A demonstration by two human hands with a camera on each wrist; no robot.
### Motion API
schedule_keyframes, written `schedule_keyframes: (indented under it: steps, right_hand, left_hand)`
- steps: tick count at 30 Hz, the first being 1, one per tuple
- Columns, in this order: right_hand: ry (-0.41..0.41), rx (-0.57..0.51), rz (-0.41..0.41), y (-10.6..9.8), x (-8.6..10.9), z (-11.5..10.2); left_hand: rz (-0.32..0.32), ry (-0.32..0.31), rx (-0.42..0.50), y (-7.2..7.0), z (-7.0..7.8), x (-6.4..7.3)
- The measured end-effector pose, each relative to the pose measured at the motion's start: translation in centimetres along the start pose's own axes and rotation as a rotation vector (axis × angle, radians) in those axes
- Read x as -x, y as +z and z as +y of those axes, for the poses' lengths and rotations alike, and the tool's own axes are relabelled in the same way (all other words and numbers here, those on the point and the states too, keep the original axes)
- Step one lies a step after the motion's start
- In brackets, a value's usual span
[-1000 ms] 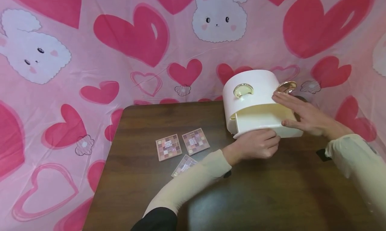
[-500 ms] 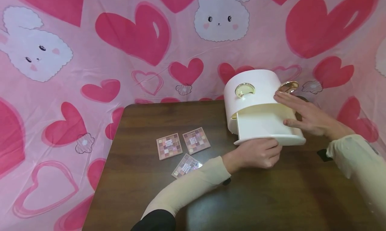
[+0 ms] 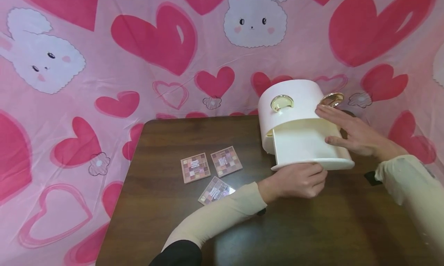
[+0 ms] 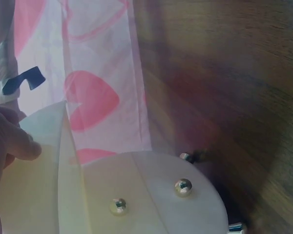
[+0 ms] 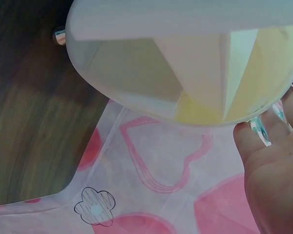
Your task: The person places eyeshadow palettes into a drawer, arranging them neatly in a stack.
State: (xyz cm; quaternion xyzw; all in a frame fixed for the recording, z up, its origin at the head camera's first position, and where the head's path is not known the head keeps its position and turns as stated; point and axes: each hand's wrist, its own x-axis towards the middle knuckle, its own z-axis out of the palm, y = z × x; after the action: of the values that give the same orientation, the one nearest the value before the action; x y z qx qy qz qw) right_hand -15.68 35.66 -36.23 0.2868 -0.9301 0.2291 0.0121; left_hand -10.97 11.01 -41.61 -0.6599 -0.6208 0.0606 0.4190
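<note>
Your left hand (image 3: 298, 179) grasps the drawer (image 3: 308, 148) of the white case (image 3: 298, 104) at the table's (image 3: 173, 219) far right edge; your right hand (image 3: 354, 133), fingers straight, steadies the case's side.

Head cam looks down over table (image 3: 180, 135); both wrist cams sit tight against white box (image 3: 298, 119), facing its underside (image 4: 151, 195) and rim (image 5: 185, 73).
</note>
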Motion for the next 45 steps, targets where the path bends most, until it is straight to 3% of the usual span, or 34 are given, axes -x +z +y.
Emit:
schedule_keyframes:
  steps: [7, 22, 25, 32, 35, 42, 45]
  right_hand:
    - [0.017, 0.011, -0.004, -0.1, 0.0, -0.1]
    - [0.003, 0.005, 0.013, 0.1, 0.1, -0.1]
    - [-0.003, 0.001, 0.017, 0.1, 0.1, -0.1]
    - [-0.003, 0.000, 0.023, 0.1, 0.1, -0.2]
    - [0.004, 0.002, 0.019, 0.1, 0.1, -0.1]
    - [0.016, -0.003, 0.011, 0.1, 0.1, -0.2]
    - [0.014, -0.004, 0.012, 0.1, 0.1, -0.2]
  left_hand:
    - [-0.002, 0.013, -0.011, -2.6, -1.3, -0.4]
    - [-0.040, 0.006, -0.008, -2.7, -1.1, -0.4]
    - [-0.036, 0.000, -0.004, -2.3, -1.1, -0.4]
    - [-0.035, -0.025, 0.007, 0.3, 0.3, 0.0]
    - [-0.035, -0.041, 0.023, 0.5, 0.7, 0.2]
    - [0.084, -0.048, 0.076, -0.6, 0.4, 0.6]
    - [0.129, -0.087, 0.135, -1.5, 0.1, 0.9]
